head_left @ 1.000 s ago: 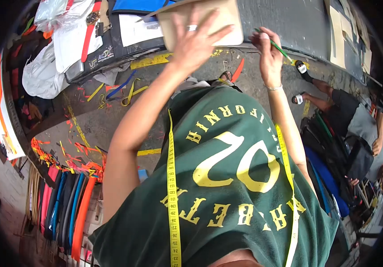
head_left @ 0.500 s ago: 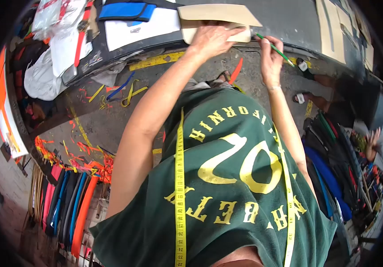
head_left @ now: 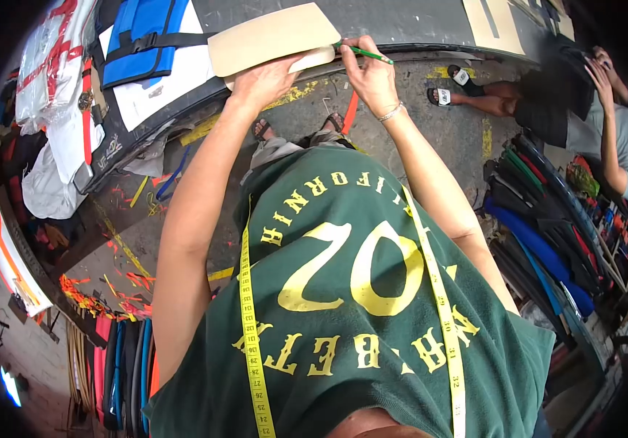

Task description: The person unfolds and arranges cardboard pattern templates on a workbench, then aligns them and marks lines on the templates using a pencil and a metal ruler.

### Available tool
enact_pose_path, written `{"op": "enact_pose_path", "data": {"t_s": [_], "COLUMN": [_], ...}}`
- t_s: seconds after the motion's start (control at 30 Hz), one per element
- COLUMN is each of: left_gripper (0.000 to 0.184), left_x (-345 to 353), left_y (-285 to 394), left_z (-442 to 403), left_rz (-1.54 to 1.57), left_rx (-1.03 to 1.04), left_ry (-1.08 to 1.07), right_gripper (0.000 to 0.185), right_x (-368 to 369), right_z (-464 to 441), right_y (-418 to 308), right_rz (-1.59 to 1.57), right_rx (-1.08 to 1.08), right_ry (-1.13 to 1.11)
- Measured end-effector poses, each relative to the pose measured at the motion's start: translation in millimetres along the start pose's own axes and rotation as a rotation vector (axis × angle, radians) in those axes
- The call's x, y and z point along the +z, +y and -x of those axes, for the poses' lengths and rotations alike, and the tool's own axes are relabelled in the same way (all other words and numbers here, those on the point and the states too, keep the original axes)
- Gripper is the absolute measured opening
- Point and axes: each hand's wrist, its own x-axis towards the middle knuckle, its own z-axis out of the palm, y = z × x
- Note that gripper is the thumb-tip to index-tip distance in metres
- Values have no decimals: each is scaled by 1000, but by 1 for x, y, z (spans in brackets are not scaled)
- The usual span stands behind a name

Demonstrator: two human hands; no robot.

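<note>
A folded or doubled tan cardboard piece (head_left: 274,36) lies along the near edge of the dark worktable (head_left: 401,22). My left hand (head_left: 264,82) holds its near side, with the fingers partly hidden between the upper and lower layers. A green pencil (head_left: 369,55) is pinched in my right hand (head_left: 372,84), its point end close to the cardboard's right end. Beside the cardboard on the left, a blue pouch with a black strap and buckle (head_left: 139,44) rests on a white sheet (head_left: 164,95).
Plastic-wrapped white and red items (head_left: 47,66) sit at the far left. More tan cardboard patterns (head_left: 492,29) lie on the right of the table. Another person (head_left: 613,124) is at the right. Stacked material rolls (head_left: 540,241) stand below them; colored scraps litter the floor.
The cardboard and both hands now appear further left in view. The upper layer lies lower over my left fingers. The blue pouch shows more fully, and the other person's arms are raised.
</note>
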Motion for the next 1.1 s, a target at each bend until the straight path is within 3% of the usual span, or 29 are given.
{"op": "enact_pose_path", "data": {"t_s": [0.07,0.17,0.33,0.37,0.5,0.6,0.67,0.73,0.8,0.87,0.93,1.0,1.1], "left_gripper": [63,47,47,47,46,48,49,56,60,60,56,48,44], "left_x": [2,-1,-10,-12,-18,-15,-18,-42,-26,6,50,59,76], "left_y": [-3,0,3,5,5,-7,-14,-5,-2,18,54,90,109], "left_z": [0,0,-2,-2,-3,-4,-12,-37,-63,-95,-121,-132,-140], "left_rz": [39,9,-11,-17,16,49,171,409,493,531,404,241,295], "left_rx": [3,19,-9,-12,-62,-104,-141,-276,-314,-310,-219,-1,57], "left_ry": [3,-3,-40,-43,-194,-247,-245,-295,-248,-375,-351,-189,-144], "right_gripper": [12,13,14,14,17,34,50,47,42,33,26,23,22], "right_x": [-3,-8,-3,-10,-9,-35,-55,-58,-57,-69,-84,-93,-112], "right_z": [0,2,1,1,-4,-28,-36,-31,-22,-26,-31,-30,-23], "right_y": [-4,-1,19,7,8,-10,-19,21,45,55,50,74,92], "right_rz": [14,2,-83,-24,44,260,247,144,-292,-471,-460,-411,-481], "right_rx": [14,25,-108,-35,-234,58,210,159,375,456,562,556,567], "right_ry": [-21,-39,-23,-74,-75,-453,-547,-491,-374,-238,-119,-38,10]}}
